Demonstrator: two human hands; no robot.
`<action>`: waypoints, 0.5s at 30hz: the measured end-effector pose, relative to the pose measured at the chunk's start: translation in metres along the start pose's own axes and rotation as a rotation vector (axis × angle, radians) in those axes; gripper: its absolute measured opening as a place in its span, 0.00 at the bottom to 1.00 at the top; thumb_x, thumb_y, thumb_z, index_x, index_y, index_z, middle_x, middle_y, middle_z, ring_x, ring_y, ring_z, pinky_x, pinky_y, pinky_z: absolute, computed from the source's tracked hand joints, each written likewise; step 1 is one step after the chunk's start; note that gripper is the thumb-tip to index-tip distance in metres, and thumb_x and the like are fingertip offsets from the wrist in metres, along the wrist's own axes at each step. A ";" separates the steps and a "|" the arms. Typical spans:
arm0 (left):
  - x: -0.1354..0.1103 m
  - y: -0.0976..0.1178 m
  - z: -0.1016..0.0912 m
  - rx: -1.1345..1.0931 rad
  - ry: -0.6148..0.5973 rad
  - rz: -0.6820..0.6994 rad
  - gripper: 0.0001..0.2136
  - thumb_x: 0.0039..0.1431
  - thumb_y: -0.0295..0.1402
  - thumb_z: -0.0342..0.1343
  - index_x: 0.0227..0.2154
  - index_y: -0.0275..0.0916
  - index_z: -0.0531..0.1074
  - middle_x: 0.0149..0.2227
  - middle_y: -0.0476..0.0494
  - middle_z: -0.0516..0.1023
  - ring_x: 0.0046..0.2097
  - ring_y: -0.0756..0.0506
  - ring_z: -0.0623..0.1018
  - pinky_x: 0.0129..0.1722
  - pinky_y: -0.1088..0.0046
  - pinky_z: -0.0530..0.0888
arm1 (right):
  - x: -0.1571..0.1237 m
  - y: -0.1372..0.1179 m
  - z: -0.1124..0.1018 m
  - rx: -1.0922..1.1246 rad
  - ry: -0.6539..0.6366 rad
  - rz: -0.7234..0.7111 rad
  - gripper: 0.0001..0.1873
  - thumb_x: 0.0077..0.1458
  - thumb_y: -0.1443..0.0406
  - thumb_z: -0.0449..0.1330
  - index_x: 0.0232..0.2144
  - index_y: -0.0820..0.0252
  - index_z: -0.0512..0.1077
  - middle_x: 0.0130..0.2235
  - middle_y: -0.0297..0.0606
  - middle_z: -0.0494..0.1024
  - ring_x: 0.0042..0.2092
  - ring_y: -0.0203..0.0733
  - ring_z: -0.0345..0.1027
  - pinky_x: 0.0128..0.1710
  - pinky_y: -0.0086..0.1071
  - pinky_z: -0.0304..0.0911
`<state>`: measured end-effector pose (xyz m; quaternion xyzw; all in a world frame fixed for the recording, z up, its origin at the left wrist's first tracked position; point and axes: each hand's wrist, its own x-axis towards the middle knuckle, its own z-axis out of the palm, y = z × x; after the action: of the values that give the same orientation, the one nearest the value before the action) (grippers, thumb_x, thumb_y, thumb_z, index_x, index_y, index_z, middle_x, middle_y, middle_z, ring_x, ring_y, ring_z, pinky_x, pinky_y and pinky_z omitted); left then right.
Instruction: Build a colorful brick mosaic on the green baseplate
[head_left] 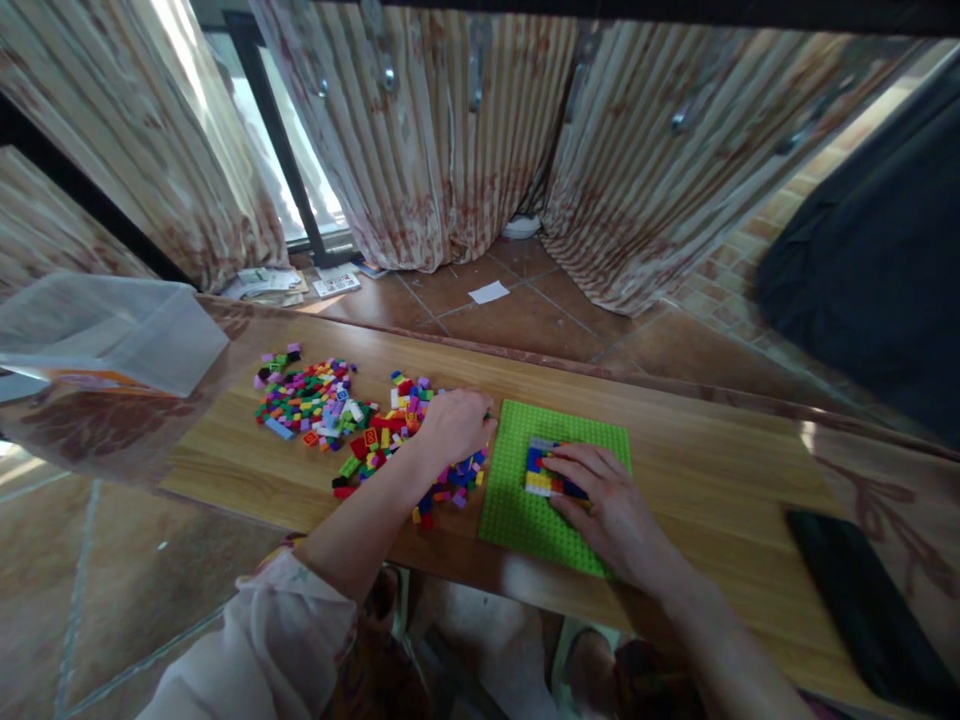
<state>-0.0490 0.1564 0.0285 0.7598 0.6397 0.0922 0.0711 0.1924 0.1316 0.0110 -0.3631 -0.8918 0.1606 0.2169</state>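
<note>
My left hand (pixel 456 426) is over the right side of a loose pile of toy building bricks (pixel 386 440), its fingers curled together. A small dark green bit shows by its fingertips, too small to make out. On a bright green studded baseplate (pixel 517 520) sits a low block of joined bricks (pixel 537 470) in blue, yellow, red, white and grey. Fingers apart, my right hand (pixel 604 495) rests on this block and hides its right part.
Another heap of small bricks (pixel 307 400) lies farther left on the wooden tabletop (pixel 712 470). A clear plastic bin (pixel 161 335) stands at the far left. A black phone-like slab (pixel 862 600) lies at the right. Striped curtains (pixel 450 130) hang beyond the table.
</note>
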 end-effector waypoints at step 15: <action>0.009 0.014 0.004 -0.094 0.141 -0.128 0.09 0.56 0.29 0.49 0.32 0.36 0.75 0.35 0.38 0.78 0.37 0.41 0.77 0.37 0.65 0.72 | 0.002 -0.001 -0.004 0.075 0.176 0.087 0.13 0.57 0.61 0.59 0.45 0.53 0.73 0.50 0.42 0.74 0.52 0.48 0.66 0.53 0.48 0.63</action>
<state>-0.0332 0.1626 0.0278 0.7048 0.6853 0.1706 0.0675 0.1930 0.1328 0.0155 -0.4060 -0.8460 0.1705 0.3007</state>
